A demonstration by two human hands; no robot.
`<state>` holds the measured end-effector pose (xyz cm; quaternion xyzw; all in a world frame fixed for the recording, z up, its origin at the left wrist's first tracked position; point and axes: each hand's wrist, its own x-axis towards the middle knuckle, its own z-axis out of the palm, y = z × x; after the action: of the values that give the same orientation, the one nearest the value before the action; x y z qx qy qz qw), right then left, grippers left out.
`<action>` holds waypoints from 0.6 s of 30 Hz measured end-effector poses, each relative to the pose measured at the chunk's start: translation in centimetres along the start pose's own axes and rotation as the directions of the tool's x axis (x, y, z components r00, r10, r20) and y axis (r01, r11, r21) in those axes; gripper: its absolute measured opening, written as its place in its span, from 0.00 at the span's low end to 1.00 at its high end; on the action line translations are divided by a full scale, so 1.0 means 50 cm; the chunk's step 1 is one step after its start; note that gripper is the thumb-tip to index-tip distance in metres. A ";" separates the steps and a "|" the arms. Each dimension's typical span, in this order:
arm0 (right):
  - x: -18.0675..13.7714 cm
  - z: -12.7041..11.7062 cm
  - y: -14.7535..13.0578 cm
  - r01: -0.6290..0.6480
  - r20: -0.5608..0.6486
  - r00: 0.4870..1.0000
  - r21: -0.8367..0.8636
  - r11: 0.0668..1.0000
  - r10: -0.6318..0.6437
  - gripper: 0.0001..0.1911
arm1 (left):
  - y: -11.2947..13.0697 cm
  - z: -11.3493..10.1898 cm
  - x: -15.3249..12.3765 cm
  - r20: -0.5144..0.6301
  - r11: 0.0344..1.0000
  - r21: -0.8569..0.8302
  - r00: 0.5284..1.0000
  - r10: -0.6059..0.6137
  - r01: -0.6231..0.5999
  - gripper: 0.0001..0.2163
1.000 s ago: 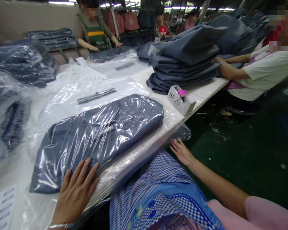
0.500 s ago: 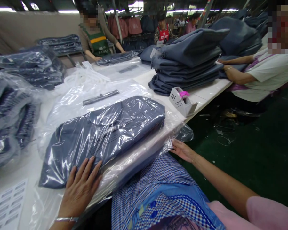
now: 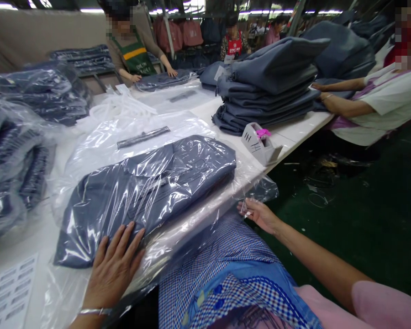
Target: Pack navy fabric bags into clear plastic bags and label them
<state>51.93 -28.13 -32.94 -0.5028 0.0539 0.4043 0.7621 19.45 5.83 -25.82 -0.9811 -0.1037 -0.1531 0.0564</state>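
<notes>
**A:** We start with the folded grey garment (image 3: 150, 183). It lies flat inside a clear bag (image 3: 205, 214) in the lower middle of the frame, on the white table (image 3: 294, 130) close to its near edge.

**B:** We see our left hand (image 3: 113, 269) at the lower left, palm down on the bag over the garment's near corner. The fingers are spread and lie flat on the film, and a thin bracelet (image 3: 92, 312) sits on the wrist.

**A:** Our right hand (image 3: 260, 214) is at the lower centre-right, just off the table edge. Its fingertips pinch the loose end of the bag where the film hangs over the edge.

**B:** Just above the garment we see flat empty bags (image 3: 106, 137) with a dark strip (image 3: 143, 137) lying on them. To the right of centre stands a white tape dispenser (image 3: 260, 144), its roll pink.

**A:** Behind it, in the upper right, we see a tall stack of unbagged grey garments (image 3: 267, 91). A person in a white top (image 3: 380, 105) reaches both arms to it.

**B:** At the left edge we see bagged garments (image 3: 17, 155) piled up, and a sheet of stickers (image 3: 10, 288) in the lower left corner. At upper centre-left a person in a green apron (image 3: 133, 50) has both hands on another bagged garment.
</notes>
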 end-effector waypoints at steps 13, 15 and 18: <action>-0.009 0.026 0.011 0.028 -0.068 0.997 -0.206 0.978 -0.043 0.15 | -0.001 0.001 0.000 -0.001 1.000 0.008 1.000 0.001 -0.001 0.29; -0.013 0.038 0.009 0.053 -0.099 0.992 -0.239 0.970 -0.079 0.16 | 0.000 0.001 0.000 -0.001 1.000 0.005 1.000 0.000 0.000 0.29; -0.025 0.053 0.000 0.087 -0.123 0.985 -0.269 0.959 -0.123 0.19 | 0.000 0.002 0.000 -0.006 1.000 0.002 1.000 -0.002 0.002 0.28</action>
<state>50.22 -26.69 -31.06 -0.6282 0.0258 0.3310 0.7037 19.48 5.84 -25.91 -0.9805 -0.1045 -0.1561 0.0575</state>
